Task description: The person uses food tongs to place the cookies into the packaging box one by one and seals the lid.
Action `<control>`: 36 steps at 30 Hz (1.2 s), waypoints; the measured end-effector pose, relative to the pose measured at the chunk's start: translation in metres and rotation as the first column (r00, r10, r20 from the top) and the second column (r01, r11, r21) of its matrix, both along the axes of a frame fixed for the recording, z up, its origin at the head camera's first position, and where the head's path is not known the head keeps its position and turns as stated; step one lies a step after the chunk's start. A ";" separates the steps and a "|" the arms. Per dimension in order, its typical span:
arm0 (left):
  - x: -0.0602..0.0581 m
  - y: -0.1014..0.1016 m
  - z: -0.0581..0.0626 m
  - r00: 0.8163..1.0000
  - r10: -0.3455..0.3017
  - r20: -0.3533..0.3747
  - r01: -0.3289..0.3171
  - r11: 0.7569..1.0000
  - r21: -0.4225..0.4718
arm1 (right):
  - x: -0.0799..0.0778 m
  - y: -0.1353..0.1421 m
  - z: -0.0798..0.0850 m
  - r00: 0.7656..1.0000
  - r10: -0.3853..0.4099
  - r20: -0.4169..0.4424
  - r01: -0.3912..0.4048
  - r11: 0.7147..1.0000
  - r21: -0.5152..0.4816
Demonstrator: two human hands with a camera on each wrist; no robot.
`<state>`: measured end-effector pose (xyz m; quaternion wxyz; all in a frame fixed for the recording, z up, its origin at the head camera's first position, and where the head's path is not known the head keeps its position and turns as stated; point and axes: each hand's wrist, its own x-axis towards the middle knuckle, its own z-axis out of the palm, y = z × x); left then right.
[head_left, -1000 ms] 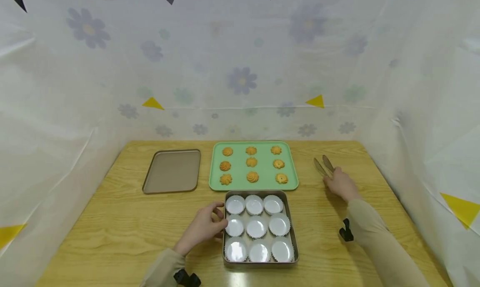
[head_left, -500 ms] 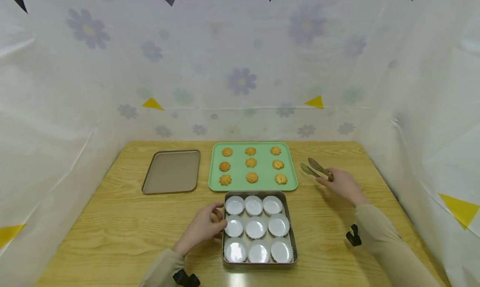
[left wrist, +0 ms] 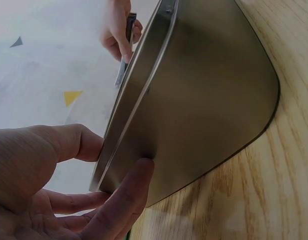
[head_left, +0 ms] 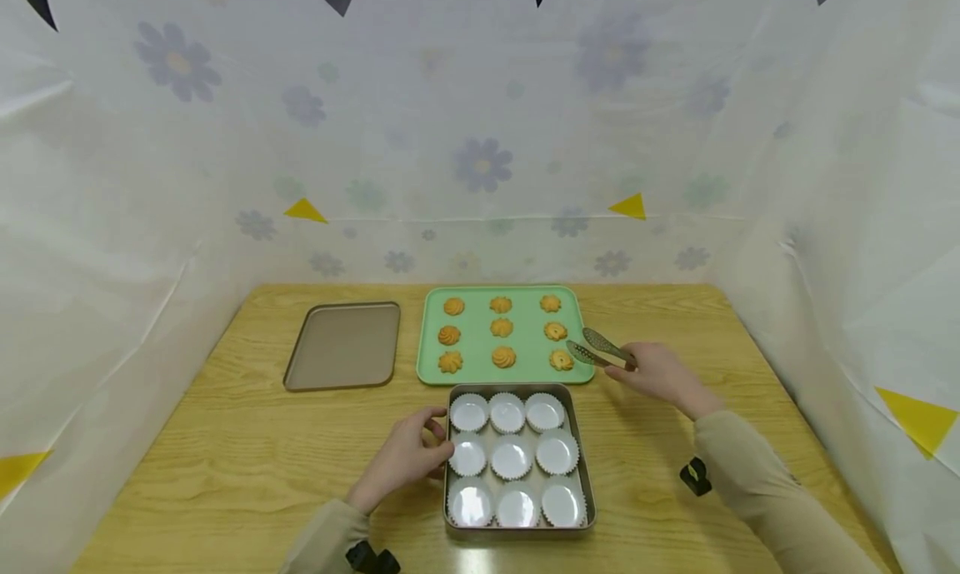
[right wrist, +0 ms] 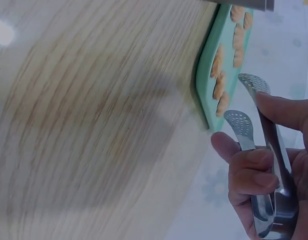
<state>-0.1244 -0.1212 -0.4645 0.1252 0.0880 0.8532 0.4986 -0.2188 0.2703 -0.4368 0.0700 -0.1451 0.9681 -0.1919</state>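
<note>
Nine cookies (head_left: pixel 502 327) lie on the tray (head_left: pixel 476 341), directly behind the pan (head_left: pixel 521 534) and its nine cups (head_left: pixel 512 456); left of the tray is the baking sheet (head_left: pixel 342 347), at its right edge the tongs (head_left: pixel 609 346) in the right hand (head_left: pixel 663 376); the left hand (head_left: pixel 405 457) touches the pan's left side

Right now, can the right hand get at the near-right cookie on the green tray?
Likely yes. The right hand holds the tongs, their tips parted and near the near-right cookie on the green tray. Nothing visible stands between them, and the left hand is at the metal pan.
</note>
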 end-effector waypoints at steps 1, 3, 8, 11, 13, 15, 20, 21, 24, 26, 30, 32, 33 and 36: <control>0.000 0.000 0.000 1.000 -0.001 0.000 0.001 1.000 -0.004 | 0.000 -0.003 0.000 1.000 0.007 0.000 -0.007 1.000 0.004; 0.000 0.000 0.000 1.000 0.001 0.000 -0.001 1.000 -0.007 | 0.000 -0.007 0.000 1.000 0.006 0.016 -0.006 1.000 0.005; 0.001 0.000 -0.001 1.000 0.006 -0.009 -0.006 1.000 -0.020 | 0.001 -0.016 -0.001 0.998 0.005 0.063 -0.006 1.000 0.009; 0.001 0.000 -0.001 1.000 0.006 -0.010 -0.006 1.000 -0.018 | 0.001 -0.020 -0.002 0.996 0.007 0.086 -0.008 1.000 0.016; 0.000 0.000 -0.001 1.000 0.005 -0.005 -0.005 1.000 -0.011 | 0.000 -0.022 -0.003 0.995 0.008 0.095 -0.009 1.000 0.016; 0.000 0.001 0.000 1.000 0.005 0.006 -0.005 1.000 0.004 | 0.000 -0.024 -0.004 0.995 0.008 0.095 -0.010 1.000 0.018; 0.000 0.000 0.000 1.000 0.005 0.005 -0.005 1.000 0.009 | -0.003 -0.028 -0.006 0.995 0.004 0.100 -0.007 0.999 0.033; 0.000 0.000 0.000 1.000 0.004 0.002 -0.004 1.000 0.007 | -0.003 -0.029 -0.006 0.994 0.001 0.106 -0.004 1.000 0.030; 0.000 0.000 -0.001 1.000 0.002 0.004 -0.002 1.000 0.014 | -0.004 -0.030 -0.007 0.994 -0.007 0.113 0.004 1.000 0.030; 0.000 0.000 -0.001 1.000 0.001 0.008 -0.001 1.000 0.014 | -0.004 -0.031 -0.007 0.994 -0.007 0.112 0.003 1.000 0.029; -0.001 0.000 -0.001 1.000 0.002 -0.001 -0.002 1.000 -0.010 | -0.004 -0.033 -0.006 0.995 0.001 0.100 -0.005 0.999 0.042; -0.001 0.000 0.000 1.000 0.000 -0.006 0.000 1.000 -0.023 | -0.003 -0.033 -0.006 0.996 0.009 0.090 -0.014 0.999 0.052; -0.001 0.000 0.000 1.000 -0.001 -0.008 0.001 1.000 -0.029 | -0.003 -0.034 -0.006 0.996 0.013 0.088 -0.018 0.998 0.055; -0.001 0.000 0.000 1.000 -0.006 -0.007 0.005 0.999 -0.033 | -0.003 -0.034 -0.006 0.997 0.024 0.073 -0.029 0.997 0.073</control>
